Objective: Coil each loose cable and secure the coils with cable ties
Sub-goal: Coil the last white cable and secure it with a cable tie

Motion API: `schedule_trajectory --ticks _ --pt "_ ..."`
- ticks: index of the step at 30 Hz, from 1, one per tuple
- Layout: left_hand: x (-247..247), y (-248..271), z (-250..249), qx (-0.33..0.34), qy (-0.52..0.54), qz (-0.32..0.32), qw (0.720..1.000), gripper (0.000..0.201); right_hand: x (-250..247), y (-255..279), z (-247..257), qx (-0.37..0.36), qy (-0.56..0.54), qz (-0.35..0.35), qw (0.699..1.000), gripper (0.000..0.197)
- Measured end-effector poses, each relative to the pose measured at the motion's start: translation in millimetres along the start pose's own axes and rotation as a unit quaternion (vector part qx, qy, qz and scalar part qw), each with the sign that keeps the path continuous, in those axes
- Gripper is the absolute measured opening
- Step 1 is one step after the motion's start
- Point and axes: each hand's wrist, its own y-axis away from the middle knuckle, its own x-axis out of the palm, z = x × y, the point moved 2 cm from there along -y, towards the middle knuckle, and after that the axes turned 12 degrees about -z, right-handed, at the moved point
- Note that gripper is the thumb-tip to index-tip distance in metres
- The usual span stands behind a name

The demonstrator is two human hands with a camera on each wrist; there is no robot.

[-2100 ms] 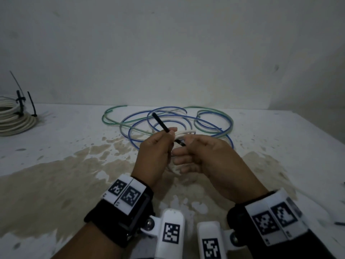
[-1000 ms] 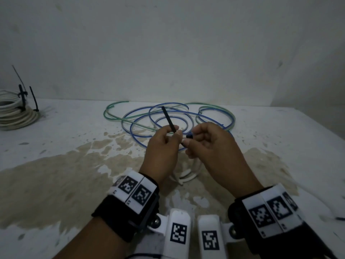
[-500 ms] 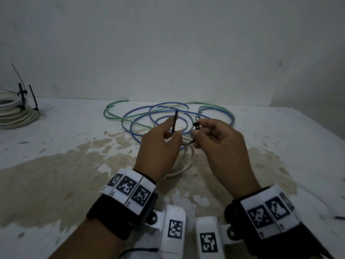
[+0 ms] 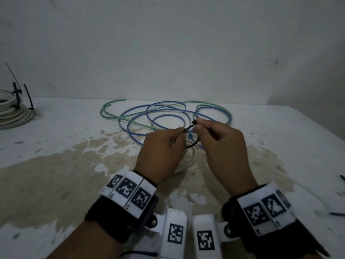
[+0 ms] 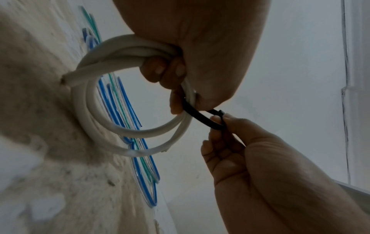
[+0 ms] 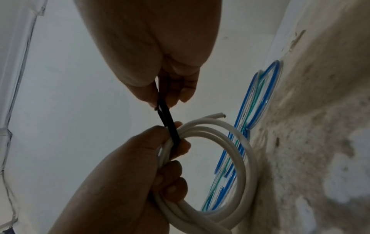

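While my left hand is curling its fingers round the coiled white cable, I am keeping the coil lifted, its lower edge just touching the stained white table. A black cable tie is looping round the coil's strands where my left thumb and forefinger are pinching them. My right hand is pinching the tie's head end between thumb and forefinger, with the other fingers curled in loosely. I cannot tell whether the tail is passing through the head. Beyond my hands, loose blue and green cables are lying in open loops on the table. At the far left, another white coil is sitting bound with black ties. Spare ties are lying near the table's right edge.
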Motion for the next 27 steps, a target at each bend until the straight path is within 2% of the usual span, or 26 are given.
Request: schedule_trajectory --ticks 6,10,15,18,21,25,27 --pt "-0.5 0.8 -0.7 -0.001 0.000 0.007 1.000 0.023 -0.3 -0.4 -1.1 0.009 -0.002 0.009 1.000 0.015" --pt "-1.2 1.2 -1.2 0.007 -0.001 0.012 1.000 0.024 -2.2 -1.8 0.0 0.031 -0.025 0.040 0.998 0.018" --pt "-0.3 0.6 -0.2 0.004 -0.023 0.019 1.000 0.026 -3.5 -2.3 0.9 0.016 -0.020 0.058 0.998 0.022" --pt "-0.8 1.0 -0.3 0.012 -0.023 0.022 0.999 0.030 -2.8 -1.9 -0.6 0.018 -0.012 0.067 0.998 0.013" --pt "-1.7 2.5 -2.4 0.024 -0.004 0.021 0.999 0.041 -3.6 -2.9 -1.0 0.057 -0.039 0.095 0.993 0.011" --pt "-1.2 1.6 -3.2 0.049 0.000 0.011 0.999 0.035 -1.4 -1.0 -0.8 0.123 -0.074 0.122 0.982 0.009" --pt "0.9 0.7 -0.9 0.042 0.004 0.013 0.999 0.033 -1.2 -0.9 -0.1 0.125 -0.084 0.108 0.983 0.007"
